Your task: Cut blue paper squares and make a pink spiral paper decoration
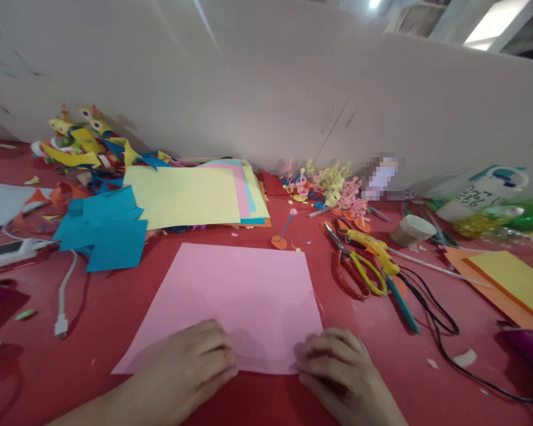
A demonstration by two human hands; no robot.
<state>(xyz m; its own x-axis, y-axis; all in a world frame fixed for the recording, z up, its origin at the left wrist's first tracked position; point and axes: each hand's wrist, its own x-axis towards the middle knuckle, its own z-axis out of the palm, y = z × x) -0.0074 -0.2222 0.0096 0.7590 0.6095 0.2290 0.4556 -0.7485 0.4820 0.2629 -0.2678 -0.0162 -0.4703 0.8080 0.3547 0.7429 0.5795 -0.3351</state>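
A sheet of pink paper (244,296) lies flat in front of me. My left hand (199,358) rests over its near edge, fingers curled together and gripping that edge near the middle; the thumb is mostly hidden. At the near right corner, my right hand (337,367) has its fingers bent round the paper's edge. Just beyond the sheet stands a small paper flower (286,228) with a blue stem on an orange disc. Right of the sheet are scissors (353,266) with red and yellow handles, beside a yellow glue gun (375,245).
Stacked coloured paper (186,195) and blue paper pieces (109,228) lie left, near a white cable (62,296). Pink and yellow paper flowers (333,183) stand by the wall. Rightward are a teal pen (402,305), black cord (444,355), white bottle (475,195) and orange sheets (462,260).
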